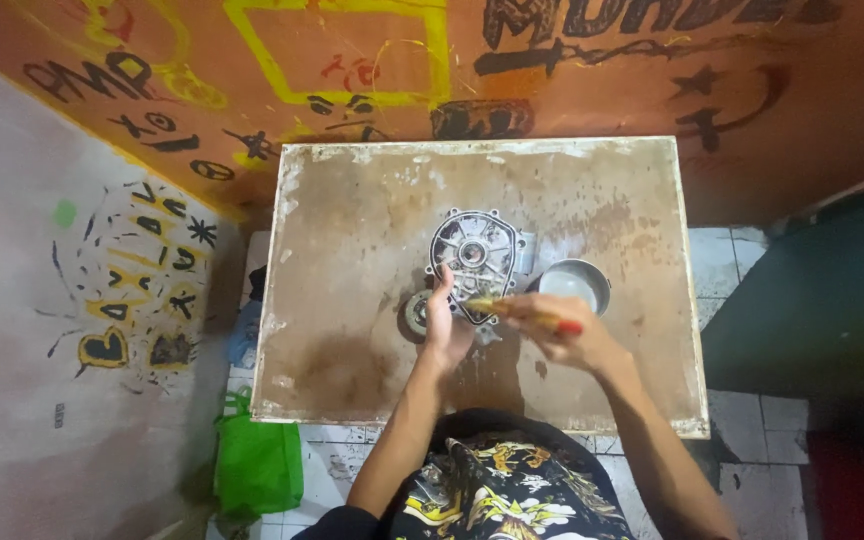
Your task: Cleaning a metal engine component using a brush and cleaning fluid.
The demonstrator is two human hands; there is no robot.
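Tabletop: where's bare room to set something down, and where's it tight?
Free patches on the table: the left strip beside the metal engine cover, the far band behind it, and the right side past the bowl. Crowded: centre front, where the left hand, right hand with its brush and a small round part cluster.

Stained brown counter (352, 370) with chipped white edges is sitting against an orange wall (592, 90) carrying yellow and black graffiti. Grey wall (22, 300) on one side is showing more scribbles. Pale tiled floor (742, 440) is showing below; green bag (257, 465) is leaning beside the counter.
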